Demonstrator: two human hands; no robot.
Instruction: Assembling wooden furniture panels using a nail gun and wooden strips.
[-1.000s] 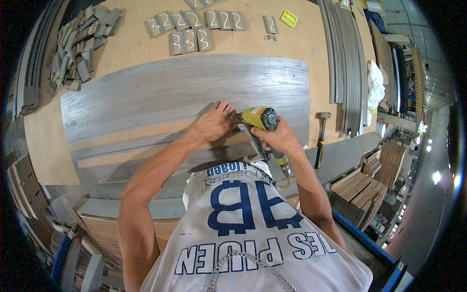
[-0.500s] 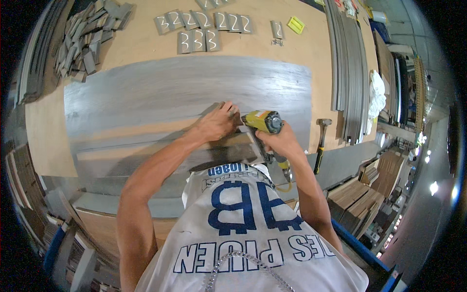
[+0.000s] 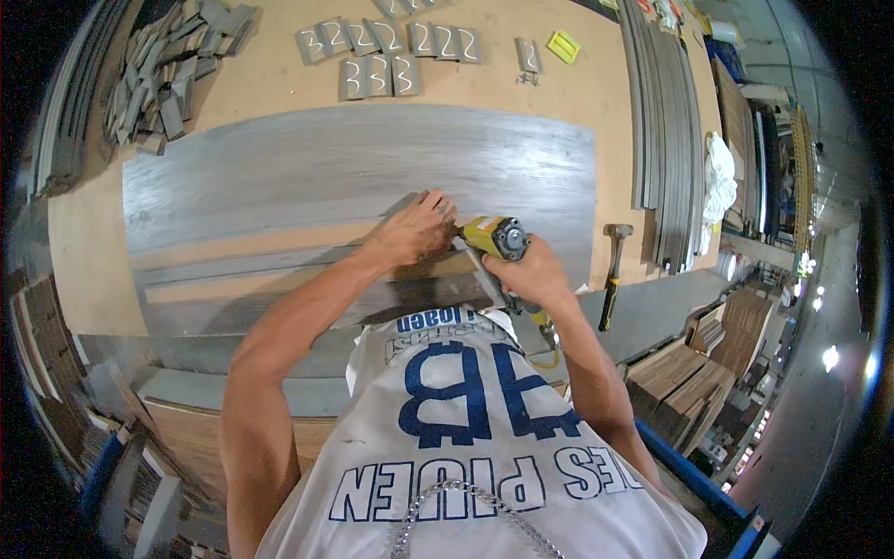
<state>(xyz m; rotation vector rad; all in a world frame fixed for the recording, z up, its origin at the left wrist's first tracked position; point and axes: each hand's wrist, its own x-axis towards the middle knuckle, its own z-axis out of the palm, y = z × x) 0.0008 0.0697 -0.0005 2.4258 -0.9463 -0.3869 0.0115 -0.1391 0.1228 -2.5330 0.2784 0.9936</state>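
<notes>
My right hand (image 3: 531, 272) is wrapped round the handle of a yellow and black nail gun (image 3: 496, 237), with an air hose fitting (image 3: 543, 328) below it. The gun's nose points left, close against the fingers of my left hand (image 3: 421, 228). That hand is closed, its fingers bent down over the work; what they grip is hidden under them. Both hands are over a long grey wood-grain panel (image 3: 354, 149) lying on the tan worktable. Nearer my body, grey strips (image 3: 251, 312) run along it, with tan gaps between.
A hammer (image 3: 615, 277) lies right of the panel. Long grey boards (image 3: 666, 140) are stacked at the right, beside a white cloth (image 3: 719, 186). Marked grey blocks (image 3: 379, 76) and a yellow piece (image 3: 563, 47) sit at the far side. Scrap offcuts (image 3: 177, 70) are heaped far left.
My right hand and the nail gun have shifted slightly to the left. My left hand has stayed nearly in place over the panel.
</notes>
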